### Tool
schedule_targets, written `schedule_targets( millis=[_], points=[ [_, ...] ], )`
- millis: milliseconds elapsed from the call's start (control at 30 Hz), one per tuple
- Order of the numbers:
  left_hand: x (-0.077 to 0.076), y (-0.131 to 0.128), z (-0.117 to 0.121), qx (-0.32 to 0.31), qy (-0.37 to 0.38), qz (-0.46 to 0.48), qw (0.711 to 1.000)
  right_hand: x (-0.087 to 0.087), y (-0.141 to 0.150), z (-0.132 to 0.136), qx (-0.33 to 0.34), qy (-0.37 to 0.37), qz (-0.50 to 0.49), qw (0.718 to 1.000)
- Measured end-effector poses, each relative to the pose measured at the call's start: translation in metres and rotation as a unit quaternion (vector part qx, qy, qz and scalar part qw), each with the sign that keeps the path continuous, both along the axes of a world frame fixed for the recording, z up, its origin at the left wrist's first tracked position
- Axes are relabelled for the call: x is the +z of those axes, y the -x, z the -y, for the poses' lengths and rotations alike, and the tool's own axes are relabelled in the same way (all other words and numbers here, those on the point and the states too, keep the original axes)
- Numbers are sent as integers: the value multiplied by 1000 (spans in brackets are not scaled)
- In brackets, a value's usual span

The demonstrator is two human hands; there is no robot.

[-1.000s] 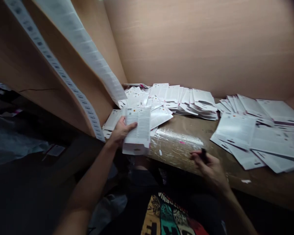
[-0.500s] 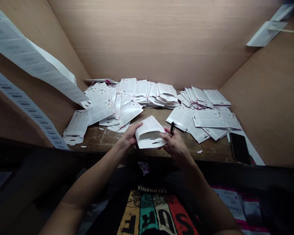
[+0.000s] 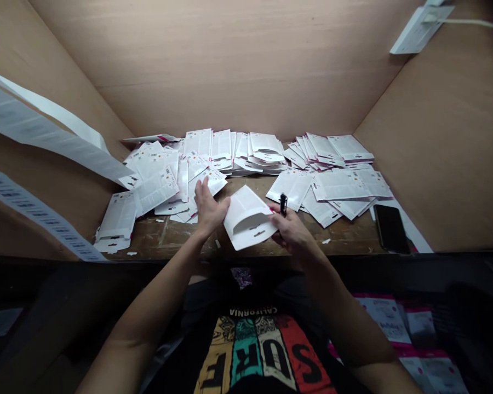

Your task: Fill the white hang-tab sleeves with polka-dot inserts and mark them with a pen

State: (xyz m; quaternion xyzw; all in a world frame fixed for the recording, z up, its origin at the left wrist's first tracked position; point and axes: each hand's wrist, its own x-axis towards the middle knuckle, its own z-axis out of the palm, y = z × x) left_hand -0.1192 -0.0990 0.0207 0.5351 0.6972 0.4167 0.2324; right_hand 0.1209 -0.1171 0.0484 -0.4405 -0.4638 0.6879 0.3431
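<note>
Right hand [image 3: 291, 232] grips black pen [image 3: 283, 204], pinches white card sleeve [image 3: 246, 219]; left hand [image 3: 208, 209] open, touching sleeve's other edge.

A black T-shirt [image 3: 201, 298] is being worn, with a yellow, teal, red and grey striped panel [image 3: 257, 350] being carried across its chest, lettered "SURF" in black beneath white "CALIFORNIA", while the left forearm [image 3: 148, 323] and right forearm [image 3: 345, 323] are being left bare.

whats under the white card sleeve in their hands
Below the white card sleeve, held between the left hand and right hand, the scuffed wooden desk top shows past its lower edge. The patch directly beneath it is covered, so anything lying there cannot be seen.
</note>
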Motion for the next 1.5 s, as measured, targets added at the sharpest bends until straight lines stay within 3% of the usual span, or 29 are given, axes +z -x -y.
schedule_targets(
  millis=[67,133,200,267,367,533,600,667,733,800,900,1000,1067,1167,1333,1500],
  points=[
    [-9,1,-6,-92,-12,-134,987,-27,-3,2,28,-20,45,998],
    [-23,-5,-12,-228,70,-204,950,-52,-7,7,64,-76,109,989],
    [-39,-16,-17,-300,151,-244,910,-68,-12,16,96,-128,195,968],
    [-54,-28,-18,-294,168,-282,898,-76,-21,25,107,-165,293,936],
    [-71,-42,-13,-247,103,-330,905,-76,-38,34,100,-202,385,895],
    [-81,-47,-13,-255,54,-362,895,-74,-52,35,39,-252,388,886],
    [-81,-45,-15,-282,41,-360,888,-75,-45,34,71,-300,367,878],
    [-80,-44,-15,-312,13,-350,883,-76,-35,33,138,-333,383,851],
    [-78,-44,-11,-329,-18,-337,882,-78,-27,33,187,-333,426,820],
    [-78,-45,-5,-318,-25,-333,887,-80,-25,33,197,-324,450,808],
    [-81,-49,6,-279,8,-347,895,-84,-32,32,185,-306,395,846],
    [-84,-51,12,-276,30,-356,892,-89,-49,25,129,-189,222,948],
    [-84,-50,12,-286,33,-352,891,-90,-58,18,38,-85,116,989],
    [-83,-48,11,-296,24,-344,890,-88,-61,9,-67,-6,71,995],
    [-86,-45,9,-303,12,-349,887,-85,-42,4,13,-15,89,996],
    [-91,-44,9,-301,1,-346,889,-91,-34,3,-12,-14,106,994]
  ],
)
